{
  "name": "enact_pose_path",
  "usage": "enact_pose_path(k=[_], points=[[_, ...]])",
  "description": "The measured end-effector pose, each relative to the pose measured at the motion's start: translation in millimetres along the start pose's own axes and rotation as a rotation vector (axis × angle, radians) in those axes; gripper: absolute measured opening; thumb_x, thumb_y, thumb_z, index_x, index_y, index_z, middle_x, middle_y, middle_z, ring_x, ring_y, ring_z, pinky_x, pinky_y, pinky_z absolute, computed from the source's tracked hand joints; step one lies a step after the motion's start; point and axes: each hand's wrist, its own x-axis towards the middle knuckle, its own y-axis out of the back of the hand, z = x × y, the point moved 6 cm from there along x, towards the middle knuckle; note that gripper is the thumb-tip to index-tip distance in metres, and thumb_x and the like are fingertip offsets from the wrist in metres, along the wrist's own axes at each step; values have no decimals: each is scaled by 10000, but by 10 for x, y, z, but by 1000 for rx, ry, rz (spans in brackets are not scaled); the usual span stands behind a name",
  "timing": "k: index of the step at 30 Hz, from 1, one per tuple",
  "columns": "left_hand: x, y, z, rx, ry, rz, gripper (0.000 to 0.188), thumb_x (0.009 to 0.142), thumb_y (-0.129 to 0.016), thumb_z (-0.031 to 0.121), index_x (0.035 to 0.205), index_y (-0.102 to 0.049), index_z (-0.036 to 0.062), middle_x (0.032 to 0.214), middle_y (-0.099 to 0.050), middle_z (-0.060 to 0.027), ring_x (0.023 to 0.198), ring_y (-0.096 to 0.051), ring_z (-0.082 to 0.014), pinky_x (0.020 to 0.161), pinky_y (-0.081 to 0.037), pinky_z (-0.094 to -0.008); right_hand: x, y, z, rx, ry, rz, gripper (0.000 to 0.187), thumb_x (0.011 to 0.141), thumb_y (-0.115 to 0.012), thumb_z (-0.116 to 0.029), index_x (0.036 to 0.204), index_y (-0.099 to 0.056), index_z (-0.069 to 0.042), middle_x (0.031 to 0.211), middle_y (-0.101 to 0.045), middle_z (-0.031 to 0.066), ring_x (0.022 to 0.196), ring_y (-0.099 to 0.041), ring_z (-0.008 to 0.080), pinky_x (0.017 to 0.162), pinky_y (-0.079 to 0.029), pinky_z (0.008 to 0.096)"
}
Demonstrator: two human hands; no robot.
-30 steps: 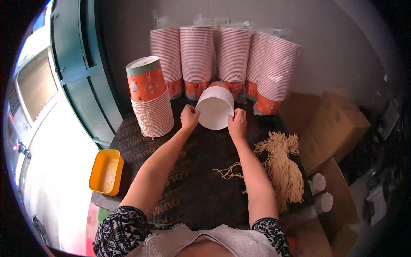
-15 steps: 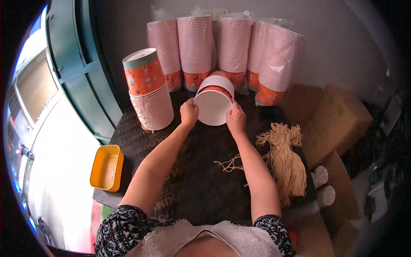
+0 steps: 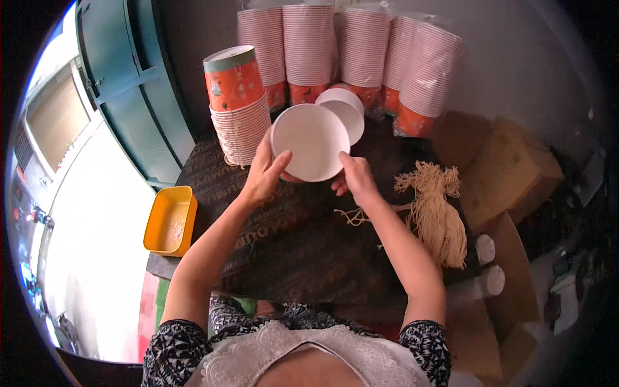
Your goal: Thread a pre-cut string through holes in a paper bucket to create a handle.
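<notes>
Over the dark table [image 3: 290,251], left hand [image 3: 261,177] and right hand [image 3: 358,179] are holding an open paper tub [image 3: 311,142], fingers pinching its sides; cord bundle [image 3: 438,222] is lying rightward.

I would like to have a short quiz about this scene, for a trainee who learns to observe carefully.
1. True or false: the yellow container stands on the right side of the table.
2. Where does the bundle of beige cords lie? A) inside the container; B) left of the left hand; C) right of the right hand.
3. Complete: the left hand holds a round ____, white inside.

Key: 1. False: the yellow container stands at the table's left. 2. C. 3. cup.
</notes>
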Motion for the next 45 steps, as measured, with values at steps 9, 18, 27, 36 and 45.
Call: enact_pose_path(k=[9, 18, 27, 36, 45], points=[[-908, 697, 46, -12, 369, 341, 586, 910, -480, 367, 1326, -376, -32, 1284, -476, -210, 1206, -449, -286, 1039, -302, -377, -760, -751, 119, -353, 96, -287, 680, 942, -296, -556, 962, -608, 48, 623, -605, 90, 457, -560, 143, 409, -452, 284], [-1347, 985, -190, -174, 373, 463, 489, 932, -462, 308, 1277, -439, -36, 1239, -508, -139, 1169, -463, -221, 1020, -309, -336, -1112, -958, 277, -329, 287, -285, 379, 933, -448, -340, 851, -605, -4, 698, -600, 195, 642, -606, 338, 578, -451, 420], [-1855, 1094, 88, -177, 164, 710, 300, 955, -432, 220, 1080, -563, -19, 964, -601, -73, 765, -541, -97, 691, -444, -232, -1115, 64, 250, -745, 410, 56, 36, 821, -583, -51, 817, -570, -18, 810, -556, 123, 745, -571, 274, 654, -460, 365], [-1979, 711, 177, -22, 290, 543, 284, 953, -425, 216, 897, -600, 0, 763, -568, -5, 662, -495, -65, 602, -401, -204, -735, 199, 427, -1177, 350, 135, 78, 802, -622, -101, 804, -602, -26, 865, -549, 139, 896, -519, 311, 798, -431, 378], [-1997, 609, 253, 2, 338, 454, 255, 957, -435, 176, 866, -595, 0, 719, -544, 1, 623, -479, -54, 553, -400, -194, -657, 34, 539, -1390, 377, 42, 75, 806, -610, -93, 796, -593, -21, 870, -539, 140, 906, -492, 323, 798, -422, 398]])
